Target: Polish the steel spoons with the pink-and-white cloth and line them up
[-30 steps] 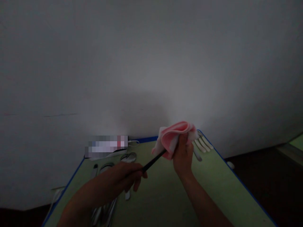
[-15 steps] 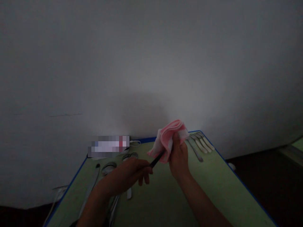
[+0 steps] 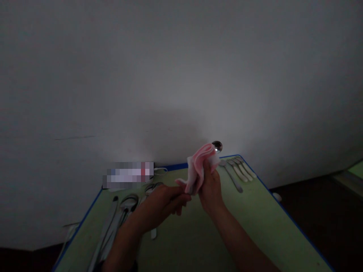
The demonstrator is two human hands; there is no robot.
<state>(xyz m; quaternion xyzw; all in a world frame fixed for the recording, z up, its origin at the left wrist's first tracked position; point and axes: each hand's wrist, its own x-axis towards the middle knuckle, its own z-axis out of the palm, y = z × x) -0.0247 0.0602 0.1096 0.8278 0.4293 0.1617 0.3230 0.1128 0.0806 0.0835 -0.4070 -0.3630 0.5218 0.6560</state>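
In front of me, above the table, a pink and white cloth point(image 3: 200, 162) is bunched around a spoon. The shiny bowl of the spoon point(image 3: 217, 146) sticks out past the cloth's far upper edge, while its handle is covered by cloth and fingers. My right hand point(image 3: 210, 189) is closed around the cloth, gripping the spoon through it. Pinched at the near end of the handle, against the cloth's lower corner, is my left hand point(image 3: 170, 200). Several spoons point(image 3: 129, 204) lie under and beside my left forearm, partly hidden by it.
The green table point(image 3: 255, 226) has a blue edge and stands against a grey wall point(image 3: 181, 75). Several forks point(image 3: 241, 170) with pale handles lie at the back right, beside another metal utensil point(image 3: 232, 176). A blurred-out box-like object point(image 3: 129, 175) and a white cable point(image 3: 161, 170) are at the back left.
The spoon's bowl now shows beyond the cloth, where it was covered before. My left hand has moved up to the cloth, hiding the dark handle that was visible between my hands.
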